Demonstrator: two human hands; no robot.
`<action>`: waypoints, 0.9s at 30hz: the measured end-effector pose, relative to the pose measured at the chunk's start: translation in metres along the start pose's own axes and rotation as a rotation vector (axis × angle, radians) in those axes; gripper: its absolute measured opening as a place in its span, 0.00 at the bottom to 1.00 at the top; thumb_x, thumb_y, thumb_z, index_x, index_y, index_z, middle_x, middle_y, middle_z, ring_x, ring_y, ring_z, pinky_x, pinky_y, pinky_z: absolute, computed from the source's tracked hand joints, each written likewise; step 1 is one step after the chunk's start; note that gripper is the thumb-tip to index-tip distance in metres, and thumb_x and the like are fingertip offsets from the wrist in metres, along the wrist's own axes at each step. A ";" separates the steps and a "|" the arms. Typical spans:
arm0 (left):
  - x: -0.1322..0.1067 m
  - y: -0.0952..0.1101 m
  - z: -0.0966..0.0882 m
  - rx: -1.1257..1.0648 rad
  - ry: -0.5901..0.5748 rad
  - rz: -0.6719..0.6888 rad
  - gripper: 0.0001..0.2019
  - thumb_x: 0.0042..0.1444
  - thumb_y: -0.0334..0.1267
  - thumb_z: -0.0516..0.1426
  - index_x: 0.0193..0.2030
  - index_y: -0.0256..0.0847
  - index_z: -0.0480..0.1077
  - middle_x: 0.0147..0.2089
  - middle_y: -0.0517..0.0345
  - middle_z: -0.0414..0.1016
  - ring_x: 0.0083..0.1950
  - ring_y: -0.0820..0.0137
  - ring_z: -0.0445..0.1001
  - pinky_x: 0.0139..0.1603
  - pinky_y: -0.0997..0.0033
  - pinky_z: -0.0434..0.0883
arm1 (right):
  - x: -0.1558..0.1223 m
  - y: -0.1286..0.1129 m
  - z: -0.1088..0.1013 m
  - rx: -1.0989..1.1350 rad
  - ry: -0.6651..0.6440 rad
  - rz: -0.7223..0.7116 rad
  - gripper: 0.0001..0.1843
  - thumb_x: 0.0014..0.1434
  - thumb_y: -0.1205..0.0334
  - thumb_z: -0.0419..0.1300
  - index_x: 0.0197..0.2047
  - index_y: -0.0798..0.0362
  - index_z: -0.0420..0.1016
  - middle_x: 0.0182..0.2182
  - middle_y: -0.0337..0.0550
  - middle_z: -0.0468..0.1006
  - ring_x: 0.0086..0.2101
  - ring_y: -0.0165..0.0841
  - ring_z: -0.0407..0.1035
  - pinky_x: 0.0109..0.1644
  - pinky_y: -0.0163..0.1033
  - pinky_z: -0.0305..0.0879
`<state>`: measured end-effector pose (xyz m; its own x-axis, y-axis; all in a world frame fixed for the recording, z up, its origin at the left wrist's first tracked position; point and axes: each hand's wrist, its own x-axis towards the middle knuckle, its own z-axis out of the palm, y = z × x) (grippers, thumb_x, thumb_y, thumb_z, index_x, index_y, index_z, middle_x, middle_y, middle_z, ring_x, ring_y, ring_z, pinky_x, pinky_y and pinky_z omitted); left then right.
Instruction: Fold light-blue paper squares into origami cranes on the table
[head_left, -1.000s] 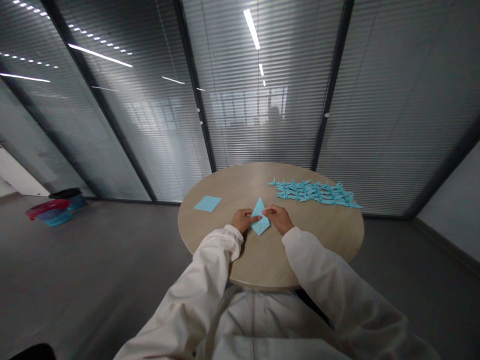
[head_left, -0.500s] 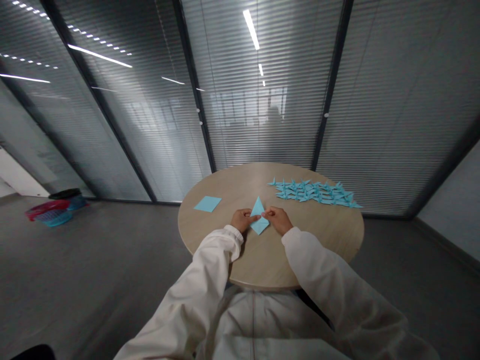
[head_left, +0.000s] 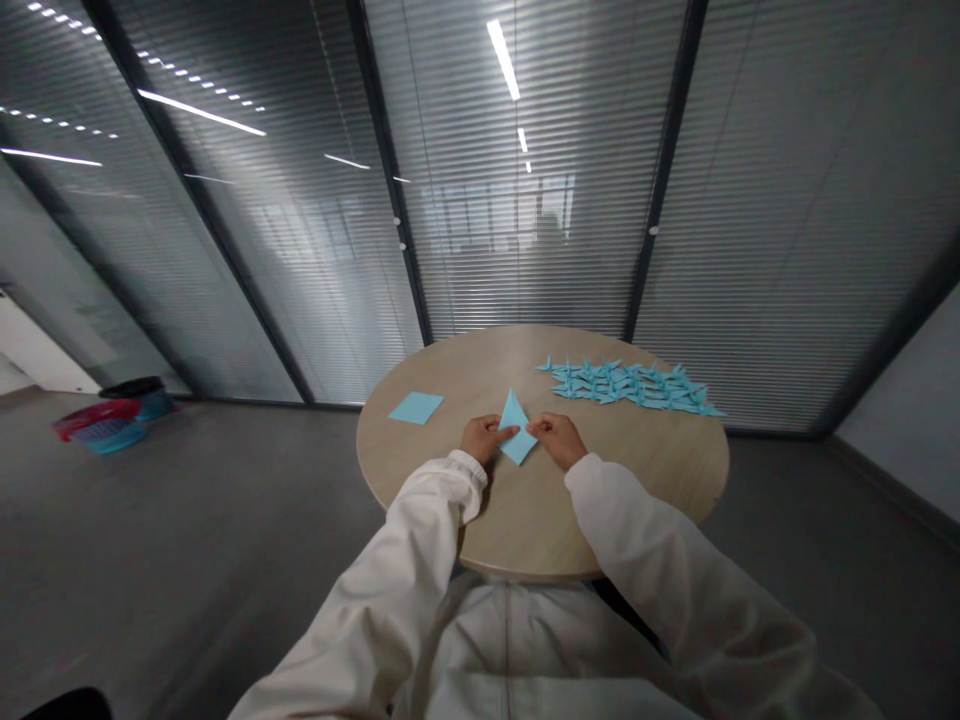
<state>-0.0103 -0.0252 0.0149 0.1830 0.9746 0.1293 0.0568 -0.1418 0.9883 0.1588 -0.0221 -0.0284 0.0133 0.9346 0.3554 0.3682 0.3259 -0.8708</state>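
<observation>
Between my hands, over the near middle of the round table (head_left: 420, 470), is a light blue piece of folded origami paper (head_left: 517, 449), shaped like a long diamond with one point away from me. My left hand (head_left: 484, 438) grips its left edge, the thumb lying across the front. On the opposite side my right hand (head_left: 556, 438) pinches the right corner between thumb and fingertips. The fingers behind the paper are hidden.
Flat blue paper (head_left: 415, 408) lies on the table's left side. Several folded blue paper cranes (head_left: 630, 384) form rows at the back right. Glass partitions with blinds (head_left: 525, 280) stand behind the table. Bins (head_left: 101, 425) sit on the floor far left.
The folded paper has tilted slightly, its far tip shifting left. The crease line across its front no longer shows. Both hands stay nearly in place, still on the paper.
</observation>
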 end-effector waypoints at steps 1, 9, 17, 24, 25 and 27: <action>0.000 0.000 0.000 -0.004 -0.005 -0.001 0.14 0.28 0.38 0.68 0.19 0.33 0.71 0.14 0.66 0.64 0.18 0.80 0.59 0.20 0.78 0.55 | 0.000 0.000 0.000 -0.010 0.012 0.011 0.12 0.49 0.53 0.60 0.26 0.54 0.74 0.23 0.39 0.76 0.27 0.31 0.67 0.32 0.34 0.62; -0.002 0.003 0.001 -0.074 0.058 -0.004 0.15 0.25 0.39 0.69 0.19 0.33 0.72 0.14 0.64 0.65 0.19 0.76 0.63 0.22 0.76 0.60 | 0.000 -0.004 0.001 0.100 -0.051 0.006 0.11 0.49 0.55 0.58 0.28 0.54 0.74 0.27 0.41 0.77 0.30 0.32 0.70 0.36 0.35 0.65; 0.000 0.003 -0.001 -0.079 0.078 0.007 0.16 0.25 0.40 0.69 0.20 0.33 0.73 0.14 0.63 0.65 0.19 0.77 0.61 0.21 0.77 0.59 | -0.001 -0.006 0.001 0.032 0.004 0.027 0.09 0.49 0.56 0.59 0.29 0.52 0.75 0.26 0.40 0.78 0.30 0.32 0.71 0.35 0.35 0.66; 0.004 -0.003 -0.002 -0.121 0.097 0.004 0.18 0.24 0.41 0.70 0.24 0.32 0.74 0.17 0.60 0.70 0.20 0.76 0.64 0.23 0.76 0.62 | 0.001 -0.005 -0.001 0.020 -0.018 0.046 0.09 0.49 0.57 0.59 0.25 0.53 0.73 0.23 0.39 0.78 0.27 0.30 0.70 0.36 0.35 0.66; 0.005 -0.003 -0.003 -0.121 0.091 0.003 0.18 0.24 0.41 0.70 0.24 0.32 0.75 0.18 0.59 0.71 0.20 0.75 0.65 0.23 0.76 0.62 | 0.001 -0.005 -0.001 0.032 -0.019 0.048 0.09 0.49 0.57 0.59 0.25 0.53 0.73 0.24 0.39 0.78 0.27 0.31 0.70 0.36 0.35 0.66; 0.006 -0.005 -0.004 -0.124 0.096 0.004 0.19 0.25 0.42 0.70 0.25 0.32 0.75 0.19 0.58 0.73 0.21 0.74 0.67 0.24 0.75 0.64 | 0.000 -0.006 -0.001 0.091 -0.030 0.047 0.09 0.49 0.56 0.58 0.26 0.53 0.73 0.25 0.40 0.78 0.29 0.31 0.71 0.38 0.36 0.66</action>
<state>-0.0131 -0.0183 0.0109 0.0879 0.9871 0.1341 -0.0664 -0.1286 0.9895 0.1573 -0.0236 -0.0231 0.0000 0.9526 0.3042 0.2819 0.2919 -0.9140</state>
